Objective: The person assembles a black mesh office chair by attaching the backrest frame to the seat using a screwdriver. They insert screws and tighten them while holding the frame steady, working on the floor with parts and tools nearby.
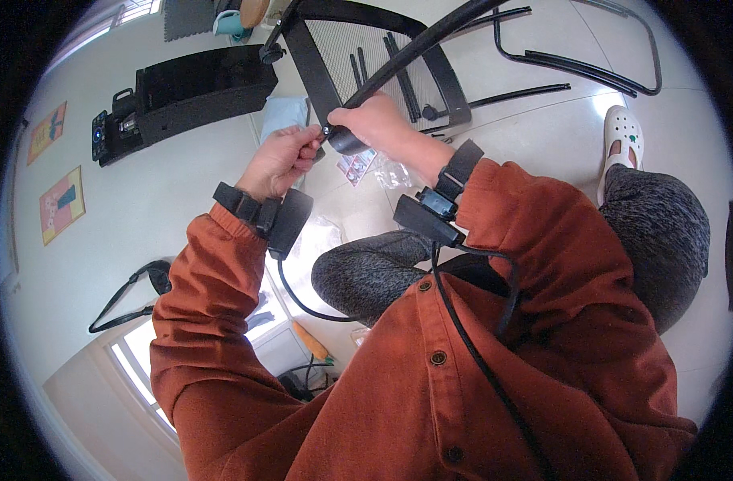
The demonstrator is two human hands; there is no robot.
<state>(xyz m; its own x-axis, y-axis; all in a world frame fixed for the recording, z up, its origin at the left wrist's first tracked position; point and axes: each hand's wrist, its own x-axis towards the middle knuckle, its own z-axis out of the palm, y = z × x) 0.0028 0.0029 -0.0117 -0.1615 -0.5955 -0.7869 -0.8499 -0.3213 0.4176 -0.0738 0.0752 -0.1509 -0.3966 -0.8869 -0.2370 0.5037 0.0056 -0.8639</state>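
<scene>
My right hand [378, 128] is closed around the lower end of a thick, curved black bar [414, 56], which slants up toward the far right. Against that end, the fingers of my left hand [282, 159] are pinched at a small shiny metal piece [326, 131]; its exact shape is too small to tell. Just beyond my hands lies a black-framed mesh panel [454, 88], looking like part of a chair, and the bar crosses over it. Both wrists wear black straps with small cabled devices.
Loose black tubes [520, 94] and a bent tube frame [579, 72] lie on the tiled floor at the far right. A light blue packet [284, 115], printed paper [353, 167] and a clear plastic bag [393, 174] lie near my hands. A black box-shaped unit [210, 88] stands left.
</scene>
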